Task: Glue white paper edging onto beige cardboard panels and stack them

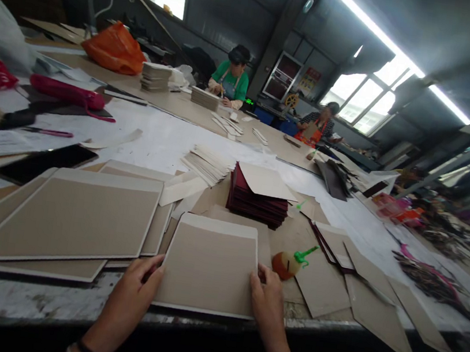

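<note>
A beige cardboard panel (208, 268) with a pale strip along its far edge lies at the front edge of the table. My left hand (137, 279) grips its left side, thumb on top and fingers curled at the edge. On the opposite side my right hand (267, 297) holds the right edge in the same way. Just beyond my right hand stands a round glue bottle (288, 264) with a green nozzle. Left of my left hand lie larger cardboard panels (76, 218) with white borders, overlapping one another. What is under the held panel is mostly hidden.
Behind the panel sits a stack of dark red pieces (255, 202) with a beige sheet on top. Pale strips (205, 164), a black phone (46, 163) and a pink pouch (67, 92) lie about. Cardboard sheets (377, 315) overhang the right front edge. Two co-workers sit across the table.
</note>
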Demonstrator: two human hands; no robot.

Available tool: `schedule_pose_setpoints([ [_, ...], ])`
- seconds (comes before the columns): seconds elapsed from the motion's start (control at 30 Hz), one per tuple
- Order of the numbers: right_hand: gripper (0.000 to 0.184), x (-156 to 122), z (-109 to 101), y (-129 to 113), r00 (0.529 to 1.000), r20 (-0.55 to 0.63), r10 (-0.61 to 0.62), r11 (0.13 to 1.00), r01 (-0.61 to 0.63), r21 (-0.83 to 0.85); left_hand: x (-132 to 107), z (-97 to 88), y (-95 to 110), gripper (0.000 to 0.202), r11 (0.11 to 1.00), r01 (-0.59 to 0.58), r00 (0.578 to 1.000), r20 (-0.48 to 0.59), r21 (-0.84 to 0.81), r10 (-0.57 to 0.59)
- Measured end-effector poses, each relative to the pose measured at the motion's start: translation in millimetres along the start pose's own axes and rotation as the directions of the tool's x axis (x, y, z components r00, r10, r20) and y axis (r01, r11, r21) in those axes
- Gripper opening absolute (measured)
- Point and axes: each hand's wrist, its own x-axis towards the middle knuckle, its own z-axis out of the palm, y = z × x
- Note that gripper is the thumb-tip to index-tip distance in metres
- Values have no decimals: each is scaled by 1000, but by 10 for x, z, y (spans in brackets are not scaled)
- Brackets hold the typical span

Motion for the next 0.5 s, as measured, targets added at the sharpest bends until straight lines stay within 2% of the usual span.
schedule_pose_setpoints([
  [0.07,30,-31,-27,-74,996,-78,40,993,-31,118,-12,48,-83,51,999,-40,998,-50,-20,39],
  [0.13,27,-57,-51,-162,992,-99,85,963,-56,264,-9,99,-183,50,997,-75,990,-122,-31,71],
  [0.27,34,-61,-107,-298,985,44,165,822,-162,547,13,146,-312,57,998,-40,988,-153,-58,31],
  [0.37,42,-54,-165,-331,975,172,138,686,-219,694,-8,76,-226,69,975,70,984,-143,-213,-102],
  [0.4,44,-62,-184,-336,969,211,127,627,-243,740,-29,29,-154,72,943,124,978,-123,-308,-169],
  [0.43,46,-76,-200,-340,961,244,128,567,-273,777,-56,-26,-66,74,890,192,970,-59,-413,-236],
  [0.47,48,-95,-214,-345,952,272,142,515,-306,801,-88,-86,32,74,812,273,954,38,-516,-296],
  [0.5,49,-117,-224,-349,941,296,162,478,-337,811,-121,-146,133,72,699,397,915,191,-595,-356],
])
